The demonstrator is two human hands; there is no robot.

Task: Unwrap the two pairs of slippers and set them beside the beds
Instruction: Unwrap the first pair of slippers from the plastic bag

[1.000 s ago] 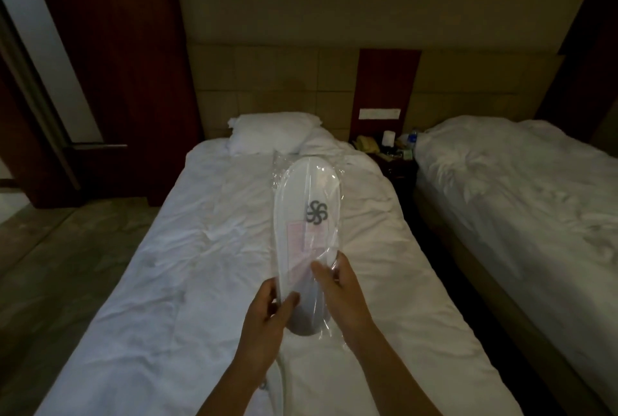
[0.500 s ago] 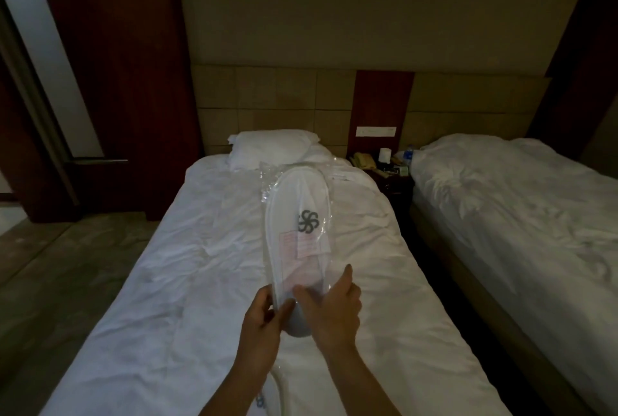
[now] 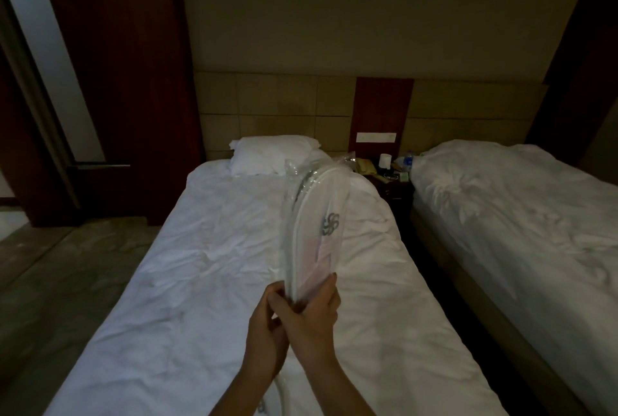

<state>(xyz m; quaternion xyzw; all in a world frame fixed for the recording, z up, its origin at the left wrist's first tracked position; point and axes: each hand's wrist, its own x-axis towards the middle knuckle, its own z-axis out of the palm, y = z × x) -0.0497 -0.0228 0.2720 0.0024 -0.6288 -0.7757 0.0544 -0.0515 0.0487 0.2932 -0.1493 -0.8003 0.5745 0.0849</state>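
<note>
Both hands meet at the near end of a wrapped pair of slippers (image 3: pixel 314 231), held upright over the left bed (image 3: pixel 207 282) so the clear plastic stands edge-on to the camera. The left hand (image 3: pixel 264 325) has its fingers (image 3: pixel 267 295) closed together on the lower edge of the pack, and the right hand (image 3: pixel 314 312) wraps over it from the other side, its fingers (image 3: pixel 329 285) clamped on the wrapper's face. Holding the pack by its bottom probably keeps the loose, crinkled top of the bag, far above the fingers, free to be pulled open, while the 2 grips side by side let the person pinch the film apart or slide it off.

Below the fingers, near the wrists, a curved white edge of another slipper pack (image 3: pixel 279 392) seems to lie on the same bed, though little of it shows. The second bed (image 3: pixel 521 231) lies well to the right of the fingers, with a cluttered nightstand (image 3: pixel 388 178) between the 2 beds, beyond the pack's top.

The step in hand looks like the unwrapping of the first pair; no slippers are seen on the floor, so the task appears barely begun.
</note>
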